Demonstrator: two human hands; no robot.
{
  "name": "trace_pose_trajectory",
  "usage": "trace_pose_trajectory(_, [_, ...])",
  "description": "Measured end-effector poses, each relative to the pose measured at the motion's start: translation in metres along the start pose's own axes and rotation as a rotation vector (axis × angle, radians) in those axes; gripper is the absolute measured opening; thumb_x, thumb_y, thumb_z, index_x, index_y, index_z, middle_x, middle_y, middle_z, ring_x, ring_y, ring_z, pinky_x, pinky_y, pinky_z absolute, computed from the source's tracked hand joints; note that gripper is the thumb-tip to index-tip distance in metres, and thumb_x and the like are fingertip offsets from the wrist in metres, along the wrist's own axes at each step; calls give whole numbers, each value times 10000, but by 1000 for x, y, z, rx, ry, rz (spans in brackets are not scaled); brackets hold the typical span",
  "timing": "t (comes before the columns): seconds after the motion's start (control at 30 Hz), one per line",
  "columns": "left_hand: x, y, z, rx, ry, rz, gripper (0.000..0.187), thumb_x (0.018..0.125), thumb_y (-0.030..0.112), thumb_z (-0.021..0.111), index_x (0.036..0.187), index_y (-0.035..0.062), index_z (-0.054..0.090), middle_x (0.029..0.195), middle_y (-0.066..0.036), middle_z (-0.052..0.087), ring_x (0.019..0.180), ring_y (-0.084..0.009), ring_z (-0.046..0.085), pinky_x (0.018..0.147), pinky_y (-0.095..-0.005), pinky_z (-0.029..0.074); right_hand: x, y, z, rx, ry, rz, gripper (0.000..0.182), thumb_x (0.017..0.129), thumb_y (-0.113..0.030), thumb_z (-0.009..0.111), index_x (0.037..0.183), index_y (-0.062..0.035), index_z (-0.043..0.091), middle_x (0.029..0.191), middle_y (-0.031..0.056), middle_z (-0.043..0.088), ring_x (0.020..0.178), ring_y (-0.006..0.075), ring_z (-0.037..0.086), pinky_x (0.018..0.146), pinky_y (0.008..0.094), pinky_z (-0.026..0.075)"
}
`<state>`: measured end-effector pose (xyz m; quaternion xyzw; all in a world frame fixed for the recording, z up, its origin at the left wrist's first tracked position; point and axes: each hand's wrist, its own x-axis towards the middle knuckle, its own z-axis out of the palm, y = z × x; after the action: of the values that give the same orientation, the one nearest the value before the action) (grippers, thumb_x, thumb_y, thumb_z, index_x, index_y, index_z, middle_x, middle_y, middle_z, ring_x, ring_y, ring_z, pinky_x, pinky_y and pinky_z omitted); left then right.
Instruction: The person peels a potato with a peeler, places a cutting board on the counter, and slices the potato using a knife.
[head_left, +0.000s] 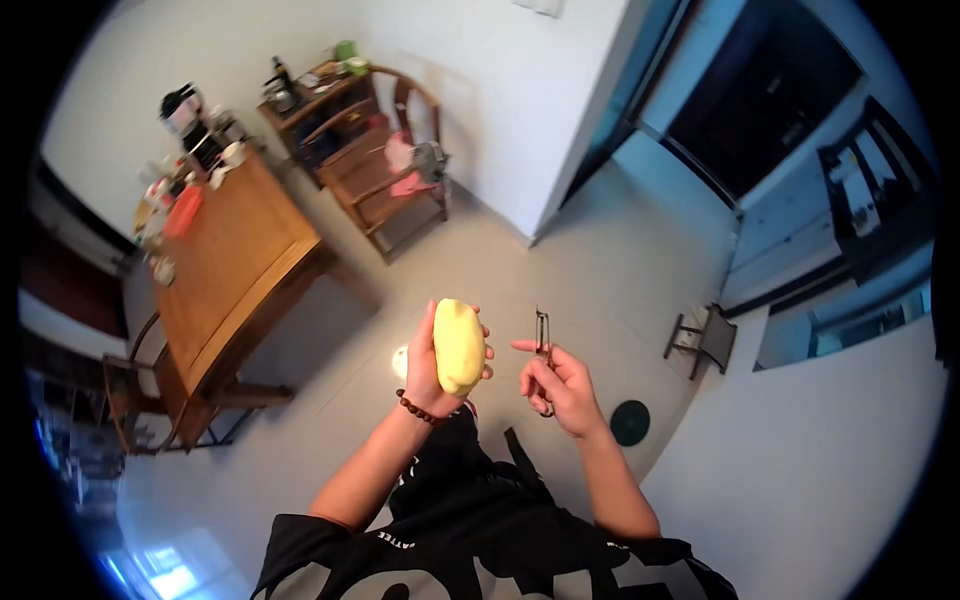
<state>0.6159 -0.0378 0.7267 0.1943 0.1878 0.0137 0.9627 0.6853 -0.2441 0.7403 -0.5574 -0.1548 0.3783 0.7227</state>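
Observation:
A peeled yellow potato (pixel 460 347) lies upright along my left hand (pixel 426 362), the fingers wrapped round it from behind. A beaded bracelet (pixel 417 408) circles that wrist. To the right, my right hand (pixel 562 388) grips a metal peeler (pixel 542 330) by its handle, with the peeler's head pointing up and the index finger stretched toward the left. The peeler and the potato are apart. Most of the peeler's handle is hidden in the fingers.
A wooden table (pixel 245 280) with a red container (pixel 183 211) and other items stands at left. Behind it is a wooden chair (pixel 365 180) with pink cloth. A small stool (pixel 712 340) and a dark round object (pixel 630 423) are at right on the tiled floor (pixel 500 270).

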Motion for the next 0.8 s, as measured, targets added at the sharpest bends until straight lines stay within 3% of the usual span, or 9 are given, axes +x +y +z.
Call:
trace_pose_trajectory(0.1, [68,-21,39,15,-70,-102,586,1050,640,429,1236,108,593,1005,-92,683,778,-254,696,587,-393,556,12,-29,-45,-44,72,-41,398,1094,-188,528,1420,40,542,824,49,629,555,57,476,538,204,403])
trace_pose_trajectory(0.17, [116,-32,61,24,-91,-163,613,1044,659,425,1254,107,590,1009,-94,683,788,-256,700,589,-398,559,26,-42,-77,-10,114,-63,360,1096,-165,531,1419,-13,578,825,21,630,582,39,455,545,191,375])
trace_pose_trajectory(0.3, [213,-59,80,15,-226,-247,628,1058,651,402,1306,100,572,1074,-107,677,867,-278,701,665,-429,577,70,-66,-155,-14,169,-130,355,1096,-147,531,1420,-9,573,836,21,624,589,40,457,542,193,368])
trace_pose_trajectory(0.37, [276,-65,100,34,-158,-249,596,1050,635,457,1310,110,570,1106,-105,676,890,-284,701,679,-434,581,103,-92,-198,-64,209,-93,370,1097,-145,513,1427,17,555,857,39,625,575,63,483,542,214,391])
trace_pose_trajectory(0.5, [377,-95,158,59,-214,-336,538,1042,597,522,1277,117,581,1091,-101,681,918,-280,703,699,-425,587,131,-152,-275,-109,330,-132,357,1101,-122,498,1428,8,559,853,40,626,569,60,472,535,218,390])
trace_pose_trajectory(0.7, [515,-149,242,229,-194,-609,538,1036,625,501,1228,135,610,1021,-88,685,882,-284,688,685,-418,538,143,-185,-415,135,636,-232,312,1105,-108,495,1373,14,600,817,57,624,541,64,454,502,235,368])
trace_pose_trajectory(0.8, [606,-177,278,237,-123,-618,541,1019,644,510,1176,141,633,997,-78,678,851,-280,675,679,-403,525,170,-190,-508,242,732,-233,296,1105,-106,491,1343,16,619,792,64,620,523,76,455,490,242,371])
